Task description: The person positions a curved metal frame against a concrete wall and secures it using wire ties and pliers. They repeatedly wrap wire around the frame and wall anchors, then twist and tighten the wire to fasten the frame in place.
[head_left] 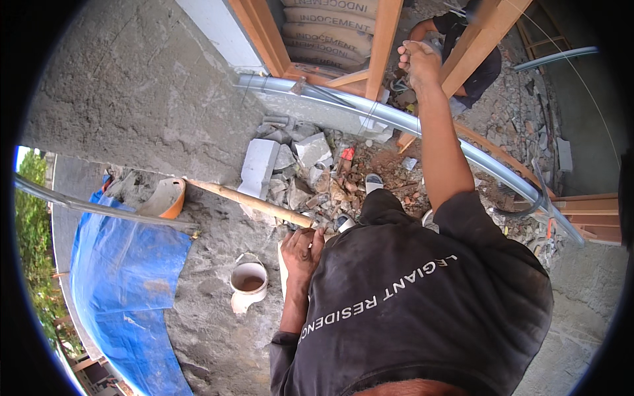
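Observation:
My right hand point(421, 63) is raised at the end of my outstretched arm, beside an upright timber post point(475, 49). Its fingers are curled together, and what they hold, if anything, is not clear. Low in front of my body, my left hand point(302, 252) is closed with the fingers bent down, by a narrow pale edge point(284, 267). What lies under those fingers is hidden. Just beyond its knuckles ends a wooden pole point(254, 202). A white bucket point(249, 280) with a little brownish content stands to the left of this hand.
A long metal pipe point(389, 117) crosses ahead under my right arm. Broken blocks and rubble point(300, 175) lie around my feet. A crouching person point(485, 72) is behind the timber frame. Stacked sacks point(328, 30), a blue tarp point(125, 277) and an orange container point(173, 201) stand around.

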Demonstrator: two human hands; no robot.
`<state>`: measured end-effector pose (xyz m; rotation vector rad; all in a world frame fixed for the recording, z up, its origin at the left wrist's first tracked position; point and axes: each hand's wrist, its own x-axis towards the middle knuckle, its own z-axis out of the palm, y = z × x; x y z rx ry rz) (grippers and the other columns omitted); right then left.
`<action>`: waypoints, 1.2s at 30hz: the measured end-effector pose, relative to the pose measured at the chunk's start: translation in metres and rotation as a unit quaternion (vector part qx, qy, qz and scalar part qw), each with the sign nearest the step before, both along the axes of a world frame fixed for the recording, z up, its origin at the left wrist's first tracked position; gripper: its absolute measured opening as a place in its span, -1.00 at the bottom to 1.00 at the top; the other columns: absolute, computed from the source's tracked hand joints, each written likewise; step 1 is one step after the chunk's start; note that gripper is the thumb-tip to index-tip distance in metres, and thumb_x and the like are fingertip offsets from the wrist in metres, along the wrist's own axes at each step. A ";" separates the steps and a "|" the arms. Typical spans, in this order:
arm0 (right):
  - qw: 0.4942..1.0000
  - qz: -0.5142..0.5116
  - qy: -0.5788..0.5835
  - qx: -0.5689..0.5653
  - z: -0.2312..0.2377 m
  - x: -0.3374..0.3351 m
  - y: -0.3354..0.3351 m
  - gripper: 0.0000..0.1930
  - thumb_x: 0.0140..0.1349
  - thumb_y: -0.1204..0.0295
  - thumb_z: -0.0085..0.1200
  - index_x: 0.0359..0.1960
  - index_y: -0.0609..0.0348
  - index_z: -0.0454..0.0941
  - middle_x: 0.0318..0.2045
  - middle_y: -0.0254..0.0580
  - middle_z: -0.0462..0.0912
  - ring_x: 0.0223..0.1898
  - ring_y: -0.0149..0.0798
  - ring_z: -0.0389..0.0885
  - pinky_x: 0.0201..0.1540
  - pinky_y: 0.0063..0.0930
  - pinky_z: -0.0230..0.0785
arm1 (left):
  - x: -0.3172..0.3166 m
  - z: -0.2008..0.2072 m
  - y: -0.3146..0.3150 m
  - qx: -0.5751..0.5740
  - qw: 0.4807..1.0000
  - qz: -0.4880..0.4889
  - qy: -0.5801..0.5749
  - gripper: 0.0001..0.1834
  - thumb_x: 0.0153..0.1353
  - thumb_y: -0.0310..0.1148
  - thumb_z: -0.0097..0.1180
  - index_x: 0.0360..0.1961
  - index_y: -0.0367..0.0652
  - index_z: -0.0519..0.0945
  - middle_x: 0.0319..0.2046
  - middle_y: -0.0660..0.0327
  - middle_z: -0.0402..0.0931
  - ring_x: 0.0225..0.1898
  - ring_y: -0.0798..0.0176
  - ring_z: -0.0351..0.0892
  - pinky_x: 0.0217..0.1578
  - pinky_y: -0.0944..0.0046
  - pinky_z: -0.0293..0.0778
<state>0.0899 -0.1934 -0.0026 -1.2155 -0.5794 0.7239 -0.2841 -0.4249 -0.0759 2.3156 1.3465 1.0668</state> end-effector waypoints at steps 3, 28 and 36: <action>1.000 -0.007 -0.006 0.002 -0.003 -0.007 0.007 -0.88 0.19 0.50 -0.02 -0.37 0.34 0.49 -0.54 -0.24 0.56 -0.62 -0.46 0.47 -0.56 -0.58 0.40 | 0.002 -0.005 0.003 0.003 1.000 0.011 -0.010 -0.85 0.00 -0.43 0.29 -0.43 -0.19 0.54 -0.54 0.21 0.57 -0.58 0.15 0.52 -0.53 0.23 0.37; 0.990 0.090 -0.087 0.058 0.038 -0.100 -0.012 -0.79 0.21 0.43 0.00 -0.24 0.39 0.47 -0.44 -0.15 0.60 -0.56 -0.42 0.53 -0.50 -0.57 0.45 | 0.058 -0.043 0.064 -0.380 0.859 -0.028 -0.341 -0.66 0.30 -0.25 -0.01 -0.05 -0.30 0.41 -0.44 0.23 0.55 -0.45 0.40 0.53 -0.42 0.41 0.44; 0.987 0.119 -0.079 0.070 0.045 -0.119 -0.033 -0.77 0.22 0.42 0.02 -0.22 0.39 0.46 -0.41 -0.14 0.60 -0.54 -0.42 0.56 -0.46 -0.56 0.48 | 0.082 -0.001 0.104 -0.325 0.857 -0.024 -0.400 -0.75 0.30 -0.26 0.01 -0.20 -0.27 0.49 -0.50 0.26 0.53 -0.62 0.54 0.38 -0.63 0.52 0.28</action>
